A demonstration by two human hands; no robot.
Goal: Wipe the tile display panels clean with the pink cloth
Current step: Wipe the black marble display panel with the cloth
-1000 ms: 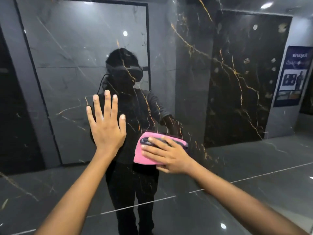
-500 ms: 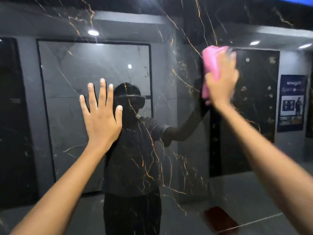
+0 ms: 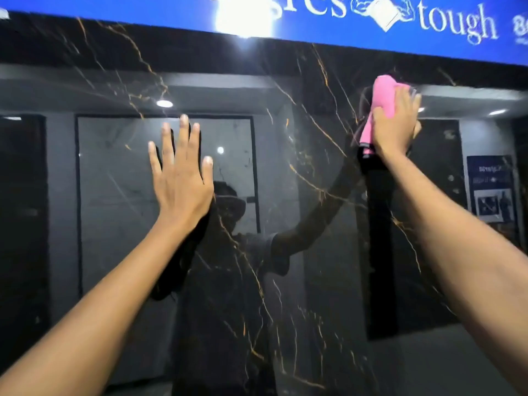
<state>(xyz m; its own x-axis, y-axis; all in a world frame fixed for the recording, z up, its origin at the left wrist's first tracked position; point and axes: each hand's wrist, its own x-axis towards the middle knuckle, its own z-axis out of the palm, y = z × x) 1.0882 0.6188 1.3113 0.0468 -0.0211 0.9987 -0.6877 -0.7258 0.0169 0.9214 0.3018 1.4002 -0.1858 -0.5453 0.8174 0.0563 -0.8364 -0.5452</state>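
A right hand [image 3: 395, 124] curls over a soft, bunched pink cloth [image 3: 381, 105], pressing it to the slick, polished tile panel [image 3: 285, 195] while the spread left hand [image 3: 181, 178] braces flat beside it.

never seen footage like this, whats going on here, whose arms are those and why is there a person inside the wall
The one picture comes from a camera worn on a person's head, so the two arms reaching forward are that person's own. They face a glossy black tile panel with gold veins, under a blue sign. The panel shines like a mirror: the figure inside it is the wearer's reflection, and the room behind shows in it too. The left hand lies flat against the tile with fingers spread, holding nothing. The right hand, high up near the sign, presses a pink cloth to the panel, with its thumb hooked over the cloth.
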